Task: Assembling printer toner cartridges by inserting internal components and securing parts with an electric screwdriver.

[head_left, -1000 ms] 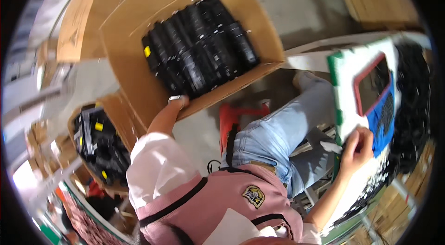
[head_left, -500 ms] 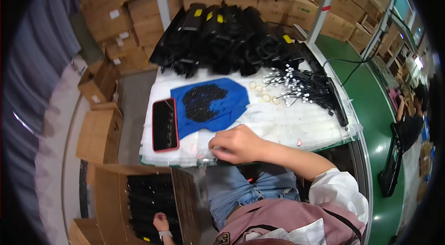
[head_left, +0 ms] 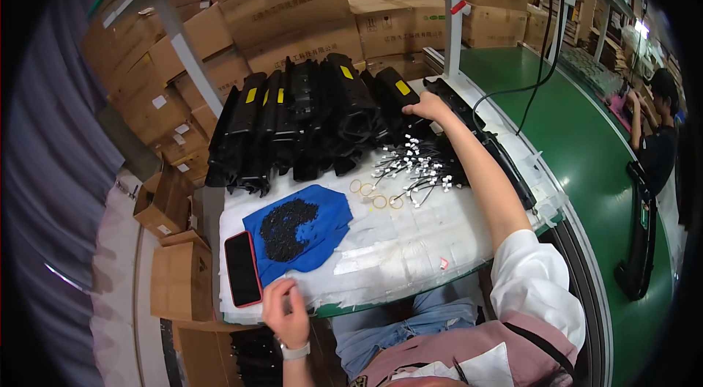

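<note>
Clock dirs taken from the mid of the white-covered surface (head_left: pixel 439 237). R hand (head_left: pixel 430 106) is at 1 o'clk, fingers bent & touching the near end of a black part w/ yellow label (head_left: pixel 394 89); can't tell if the grip is closed, fingertips partly hidden. L hand (head_left: pixel 285 311) is at approx. 7 o'clk, over the near edge, fingers loosely curled w/ a gap betw. thumb & fingers, nothing visible in it; wristband (head_left: pixel 296 351) just below.

The black part lies at the R end of a row of black parts (head_left: pixel 293 120), which runs 10 to 12 o'clk on the surface, several w/ yellow labels too. Cable bundle (head_left: pixel 414 164) w/ white plugs is at 1 o'clk, just on the near side of the R hand. A few thin yellowish rings (head_left: pixel 379 202) sit nr the centre, toward 12. Blue cloth (head_left: pixel 329 229) at 8–9 o'clk, pile of tiny black pcs (head_left: pixel 288 229) on it. Phone (head_left: pixel 243 268), red-edged, at 8 o'clk, nr the L hand & touching or just beside the cloth.

Long black bar (head_left: pixel 507 171) at 2 o'clk along the R edge. Green table (head_left: pixel 586 204) at 3 o'clk; co-worker (head_left: pixel 663 138) beyond, 2–3 o'clk. Stacked cartons (head_left: pixel 293 10) at 11–12; open carton (head_left: pixel 198 358) at 7–8, below the surface, black pcs inside.
</note>
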`<state>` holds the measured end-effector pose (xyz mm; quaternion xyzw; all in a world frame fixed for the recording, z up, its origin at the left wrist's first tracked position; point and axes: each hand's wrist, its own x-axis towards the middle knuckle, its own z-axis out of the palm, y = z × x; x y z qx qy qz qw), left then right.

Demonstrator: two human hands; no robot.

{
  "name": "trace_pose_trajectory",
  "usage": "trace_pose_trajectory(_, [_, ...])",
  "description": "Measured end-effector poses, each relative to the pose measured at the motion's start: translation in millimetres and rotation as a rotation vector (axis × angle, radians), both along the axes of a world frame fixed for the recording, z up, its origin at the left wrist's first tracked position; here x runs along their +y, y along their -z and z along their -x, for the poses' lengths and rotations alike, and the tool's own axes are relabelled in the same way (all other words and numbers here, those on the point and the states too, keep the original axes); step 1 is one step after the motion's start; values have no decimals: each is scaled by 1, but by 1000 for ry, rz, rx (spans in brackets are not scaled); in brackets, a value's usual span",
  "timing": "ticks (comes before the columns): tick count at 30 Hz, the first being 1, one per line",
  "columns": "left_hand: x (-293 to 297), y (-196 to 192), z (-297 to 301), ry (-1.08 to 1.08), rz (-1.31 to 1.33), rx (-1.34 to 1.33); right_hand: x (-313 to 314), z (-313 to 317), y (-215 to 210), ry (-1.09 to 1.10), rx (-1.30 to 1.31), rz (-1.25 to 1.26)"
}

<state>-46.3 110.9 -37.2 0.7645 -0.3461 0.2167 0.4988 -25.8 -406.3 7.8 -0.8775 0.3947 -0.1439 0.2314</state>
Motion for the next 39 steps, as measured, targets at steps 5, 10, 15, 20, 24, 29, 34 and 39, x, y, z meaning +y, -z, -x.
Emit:
trace_pose_trajectory(5, [-51,-5,-8,223,-51,-58,-2,-12,3,46,-115,-110])
trace_pose_trajectory(10, [-64,2,-13,289,-85,20,-53,-3,33,86,-552,-662])
trace_pose_trajectory(15, [-56,16,-21,209,-39,286,-39,12,19,18,-781,-949])
trace_pose_trajectory(20, [-57,14,-19,211,-49,335,-23,27,-6,98,-567,-508])
trace_pose_trajectory(24, [-57,12,-18,225,-95,304,1,26,-26,200,-53,237])
trace_pose_trajectory(29, [-61,6,-16,245,-132,299,10,16,-28,160,111,482])
trace_pose_trajectory(34, [-62,3,-13,247,-147,294,7,3,4,127,24,972])
trace_pose_trajectory(39, [-63,-1,-14,260,-161,270,34,-23,-8,-40,-154,687])
